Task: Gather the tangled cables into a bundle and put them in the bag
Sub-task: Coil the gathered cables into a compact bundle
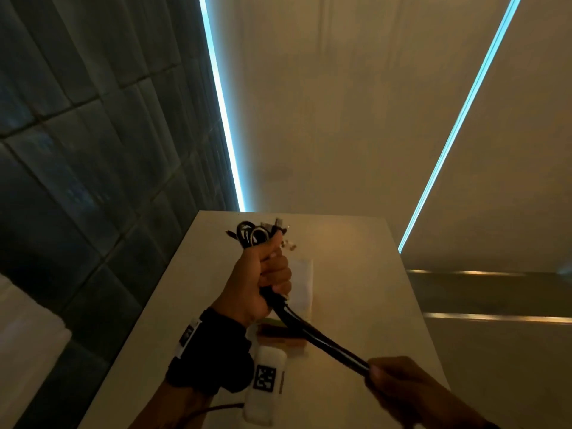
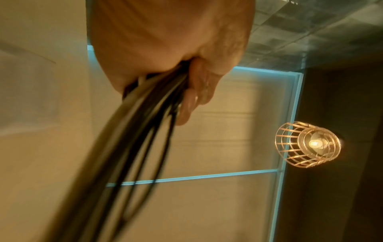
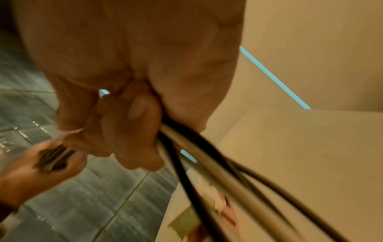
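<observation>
A bundle of black and white cables (image 1: 322, 339) stretches in the air between my two hands above a white table (image 1: 356, 274). My left hand (image 1: 266, 280) grips the far part in a fist, with loops and plugs (image 1: 257, 233) sticking out above it. My right hand (image 1: 383, 379) grips the near end at the lower right. The left wrist view shows the cables (image 2: 132, 134) running out of my left hand (image 2: 186, 91). In the right wrist view the cables (image 3: 217, 172) leave my right hand (image 3: 132, 127). A pale bag (image 1: 301, 286) lies flat on the table under the left hand.
A white device with a black-and-white marker (image 1: 266, 382) lies near the table's front edge, beside a brownish printed part (image 1: 278, 335). Dark tiled wall (image 1: 77, 150) stands to the left. A wire-cage lamp (image 2: 308, 144) hangs overhead.
</observation>
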